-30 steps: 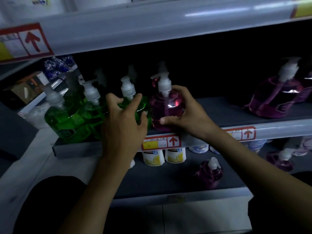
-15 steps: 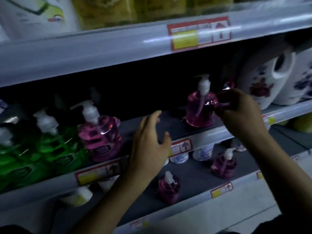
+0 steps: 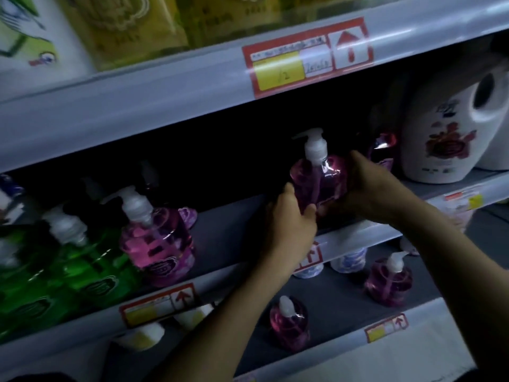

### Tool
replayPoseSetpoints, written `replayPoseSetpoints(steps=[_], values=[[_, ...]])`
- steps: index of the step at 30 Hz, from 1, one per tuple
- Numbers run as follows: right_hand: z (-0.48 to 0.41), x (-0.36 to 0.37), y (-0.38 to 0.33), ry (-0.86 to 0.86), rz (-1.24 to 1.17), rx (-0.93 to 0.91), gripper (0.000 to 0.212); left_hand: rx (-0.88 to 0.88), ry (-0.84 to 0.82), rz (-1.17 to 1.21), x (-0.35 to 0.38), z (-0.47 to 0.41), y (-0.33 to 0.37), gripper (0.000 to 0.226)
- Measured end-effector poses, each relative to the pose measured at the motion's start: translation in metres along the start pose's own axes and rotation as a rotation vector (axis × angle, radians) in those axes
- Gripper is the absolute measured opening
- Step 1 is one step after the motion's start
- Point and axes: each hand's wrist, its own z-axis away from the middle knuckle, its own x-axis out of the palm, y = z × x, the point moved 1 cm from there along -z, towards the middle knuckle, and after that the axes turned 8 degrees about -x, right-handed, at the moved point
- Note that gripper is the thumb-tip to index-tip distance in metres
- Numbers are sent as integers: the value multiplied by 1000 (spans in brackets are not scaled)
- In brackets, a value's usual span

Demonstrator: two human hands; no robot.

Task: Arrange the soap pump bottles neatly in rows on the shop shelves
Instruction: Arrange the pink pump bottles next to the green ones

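Observation:
A pink soap pump bottle point(image 3: 316, 180) with a white pump stands on the middle shelf point(image 3: 234, 230), right of centre. My left hand point(image 3: 289, 224) grips its left side and my right hand point(image 3: 369, 191) grips its right side. Another pink pump bottle point(image 3: 159, 244) stands further left on the same shelf, next to green pump bottles point(image 3: 91, 266) at the far left. A dark pink bottle point(image 3: 382, 150) sits behind my right hand, partly hidden. Two smaller pink pump bottles point(image 3: 289, 323) point(image 3: 389, 279) stand on the lower shelf.
A large white detergent jug point(image 3: 443, 139) stands at the right of the middle shelf. White tubs point(image 3: 349, 260) sit on the lower shelf. Yellow and white packs point(image 3: 121, 26) fill the top shelf. Red price labels point(image 3: 308, 56) mark the shelf edges.
My left hand moved right from the bare shelf and took hold of the pink bottle's left side. My right hand shifted onto the same bottle. The view swung right.

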Motion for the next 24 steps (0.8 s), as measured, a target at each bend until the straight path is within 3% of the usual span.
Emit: replayPoseSetpoints(steps=[5, 11, 16, 19, 24], values=[[-7, 36, -49, 110, -72, -161, 73, -71, 173, 53, -38, -3, -21, 49], [-23, 80, -76, -40, -121, -194, 35, -206, 125, -56, -76, 0, -42, 48], [-35, 108, -71, -80, -186, -129, 28, -180, 73, -149, -88, 18, -47, 62], [-41, 120, -75, -96, -161, -152, 21, -69, 79, -275, -99, 33, -48, 57], [-43, 145, -88, -116, -211, -139, 39, -54, 89, -400, -111, 50, -64, 53]])
